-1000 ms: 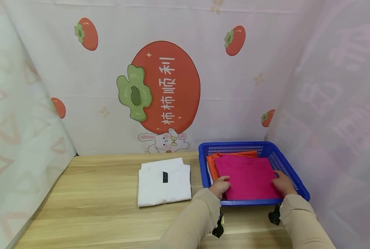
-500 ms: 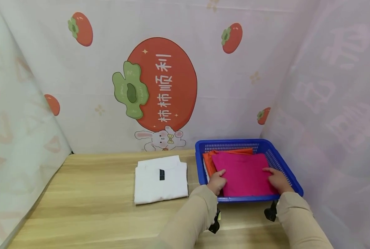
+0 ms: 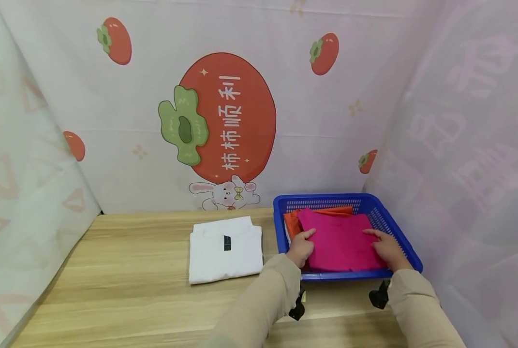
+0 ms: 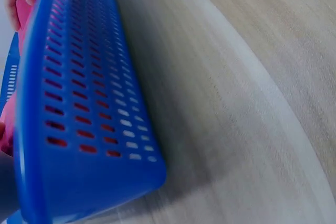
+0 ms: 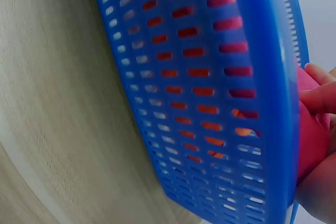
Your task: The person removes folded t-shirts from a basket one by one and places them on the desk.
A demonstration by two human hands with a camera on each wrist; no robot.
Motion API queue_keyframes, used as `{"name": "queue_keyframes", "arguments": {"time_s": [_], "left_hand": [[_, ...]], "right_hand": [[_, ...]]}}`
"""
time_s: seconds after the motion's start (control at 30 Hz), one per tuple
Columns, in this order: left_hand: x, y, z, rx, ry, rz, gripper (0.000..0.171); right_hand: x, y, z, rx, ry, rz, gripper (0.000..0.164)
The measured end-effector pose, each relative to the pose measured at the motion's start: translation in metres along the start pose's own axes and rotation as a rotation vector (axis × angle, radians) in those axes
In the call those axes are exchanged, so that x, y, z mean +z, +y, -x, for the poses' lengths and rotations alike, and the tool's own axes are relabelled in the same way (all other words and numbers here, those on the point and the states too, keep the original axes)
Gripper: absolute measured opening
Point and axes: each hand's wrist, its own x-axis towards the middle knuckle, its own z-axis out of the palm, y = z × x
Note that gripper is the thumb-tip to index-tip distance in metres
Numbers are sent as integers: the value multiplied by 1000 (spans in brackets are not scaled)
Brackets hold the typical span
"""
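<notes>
In the head view, a folded pink shirt [image 3: 343, 244] lies on top inside a blue plastic basket [image 3: 341, 277]. My left hand [image 3: 301, 249] grips its left edge, the thumb on top of the fabric. At the right edge my right hand [image 3: 388, 250] holds the shirt with thumb and index finger on it; the other fingers are mostly hidden. Under the pink one, folded orange cloth [image 3: 292, 225] shows at the left and back. The right wrist view has fingers [image 5: 320, 98] on the pink fabric behind the basket's slotted wall [image 5: 199, 82].
Left of the basket, a folded white shirt [image 3: 226, 253] with a black neck label [image 3: 227, 243] lies on the wooden table [image 3: 141, 290]. A printed curtain [image 3: 319, 121] rises at the back, and another curtain [image 3: 472, 193] stands close beside the basket's right side.
Both hands have shifted slightly farther back along the pink shirt's sides, and its front edge sits a little farther from the basket's front rim. The head view has tilted slightly.
</notes>
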Motion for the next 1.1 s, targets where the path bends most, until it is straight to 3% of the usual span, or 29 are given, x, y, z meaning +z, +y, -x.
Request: {"name": "queue_keyframes", "arguments": {"time_s": [0.2,0.43,0.87,1.1], "left_hand": [[-9,4,0,13,-15,13,53],[-25,15,10,40,-50,40,51],[-69,20,32,54,-128,108,48],[-97,19,40,53,-123,99,45]], "right_hand": [[2,-8,6,-39,17,-10,44],[2,-22,17,-58,34,-17,44],[13,-52,42,-124,-7,-79,41],[26,-73,51,-170,-19,-106,39]]}}
